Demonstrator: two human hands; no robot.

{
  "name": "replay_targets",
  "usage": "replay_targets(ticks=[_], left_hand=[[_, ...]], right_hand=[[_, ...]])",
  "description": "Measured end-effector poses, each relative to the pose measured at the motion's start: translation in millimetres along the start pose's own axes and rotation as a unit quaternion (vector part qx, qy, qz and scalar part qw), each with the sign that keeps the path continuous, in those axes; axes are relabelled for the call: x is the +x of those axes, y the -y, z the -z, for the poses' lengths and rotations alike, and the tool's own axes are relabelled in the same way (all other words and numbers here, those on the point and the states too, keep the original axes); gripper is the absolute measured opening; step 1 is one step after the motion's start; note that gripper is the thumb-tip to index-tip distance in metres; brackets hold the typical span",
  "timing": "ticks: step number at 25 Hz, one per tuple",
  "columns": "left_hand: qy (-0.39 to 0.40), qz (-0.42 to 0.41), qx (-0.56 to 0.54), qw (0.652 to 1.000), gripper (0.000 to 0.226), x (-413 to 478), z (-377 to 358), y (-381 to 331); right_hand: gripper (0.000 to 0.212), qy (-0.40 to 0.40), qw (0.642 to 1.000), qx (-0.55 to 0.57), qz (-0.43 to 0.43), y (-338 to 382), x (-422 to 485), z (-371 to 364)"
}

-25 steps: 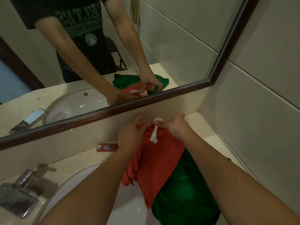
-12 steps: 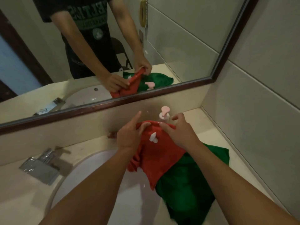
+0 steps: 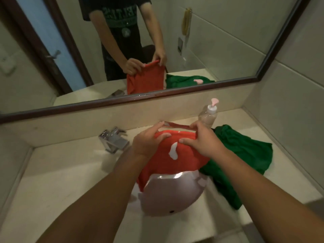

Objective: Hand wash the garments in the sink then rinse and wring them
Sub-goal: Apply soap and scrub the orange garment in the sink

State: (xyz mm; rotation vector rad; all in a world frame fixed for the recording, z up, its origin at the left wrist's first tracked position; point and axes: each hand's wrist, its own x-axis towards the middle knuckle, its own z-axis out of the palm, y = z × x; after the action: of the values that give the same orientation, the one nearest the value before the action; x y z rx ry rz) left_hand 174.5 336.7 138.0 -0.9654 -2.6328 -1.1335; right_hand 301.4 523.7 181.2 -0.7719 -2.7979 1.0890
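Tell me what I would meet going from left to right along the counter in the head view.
Faucet → left hand → right hand → green garment. The red garment that both hands grip and the soap bottle overlap the hands, so I leave them out.

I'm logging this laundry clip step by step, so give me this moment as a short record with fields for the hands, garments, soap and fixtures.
Left hand: grips the top edge of the red garment
Right hand: grips the same edge, further right
Red garment: held spread over the sink
Soap: white blob on the red fabric, just below the thumbs
Green garment: crumpled on the counter, right of the sink
Pump bottle: upright behind the right hand, pink nozzle
Faucet: back left of the sink, no water seen running
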Motion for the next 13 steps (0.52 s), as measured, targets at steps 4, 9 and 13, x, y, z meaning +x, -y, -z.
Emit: replay_targets(ticks=[4, 9, 13], left_hand=[[0.079, 0.02, 0.026, 0.996, 0.054, -22.5, 6.4, 37.2], [0.056, 0.127, 0.022, 0.99, 0.051, -39.7, -56.8, 89.1], [0.097, 0.199, 0.095, 0.971, 0.058, -29.3, -111.1, 125.4]], right_hand=[[0.075, 0.057, 0.998, -0.024, -0.021, 0.9, 0.6, -30.6], [0.065, 0.064, 0.996, -0.05, -0.034, -30.0, 49.2, -104.9], [0.055, 0.05, 0.988, -0.149, 0.006, -65.3, 104.8, -143.2]])
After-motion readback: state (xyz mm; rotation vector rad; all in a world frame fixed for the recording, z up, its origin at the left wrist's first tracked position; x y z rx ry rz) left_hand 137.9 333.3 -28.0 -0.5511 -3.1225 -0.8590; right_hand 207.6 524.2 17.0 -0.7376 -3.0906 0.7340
